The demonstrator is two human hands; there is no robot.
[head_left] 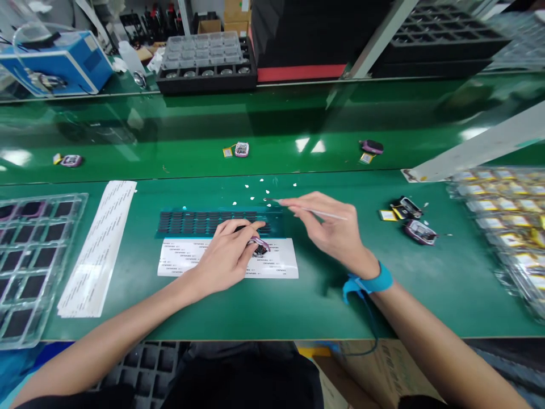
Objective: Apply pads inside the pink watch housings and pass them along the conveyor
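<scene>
Small cases (pixel 242 149): 6 lie loose, 3 on the green ledge (pixel 183 162) (with 3 flat batteries (pixel 227 152) beside them) and 3 on the counter (pixel 298 312), counting 1 at the left hand (pixel 227 255). There is 1 pen-like tool (pixel 326 215) and 1 blue wristband (pixel 378 279).

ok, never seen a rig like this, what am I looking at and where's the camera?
No machine here: two bare hands, one picture, from a camera on the person's head. The left hand holds a small purple-rimmed device over a white printed sheet. The right hand grips a thin pale tool, its tip near scattered white bits. Also on the green tabletop: a teal strip with dark pieces and, far left, a clear plastic tray.
</scene>
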